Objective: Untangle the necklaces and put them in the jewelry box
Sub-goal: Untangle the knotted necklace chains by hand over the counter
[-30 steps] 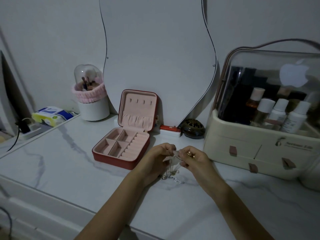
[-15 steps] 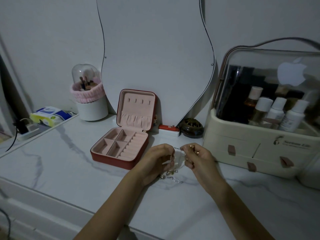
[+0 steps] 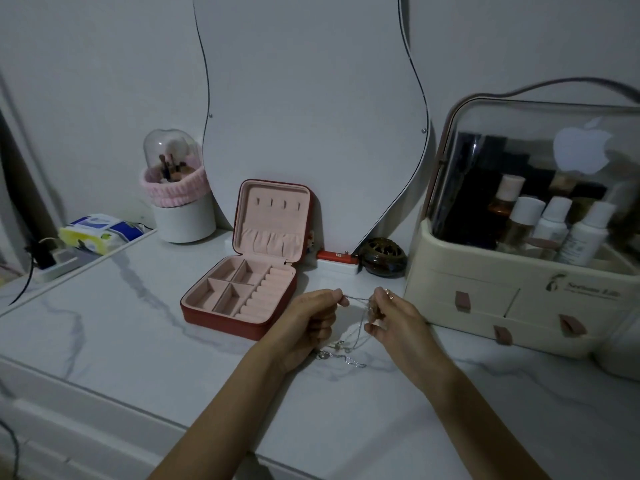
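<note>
Head view is showing, from the left, a tissue pack point(image 3: 100, 232) and a brush holder point(image 3: 181, 206) standing on the marble worktop point(image 3: 104, 327). Next, the box point(image 3: 242, 292) is lying open near the hands. Left hand point(image 3: 308, 322) and right hand point(image 3: 398, 322) are each pinching the necklaces point(image 3: 356, 317) with curled fingers, stretching one chain between them; the loose ends are trailing onto the worktop. An organizer point(image 3: 519, 299) is standing rightmost.
</note>
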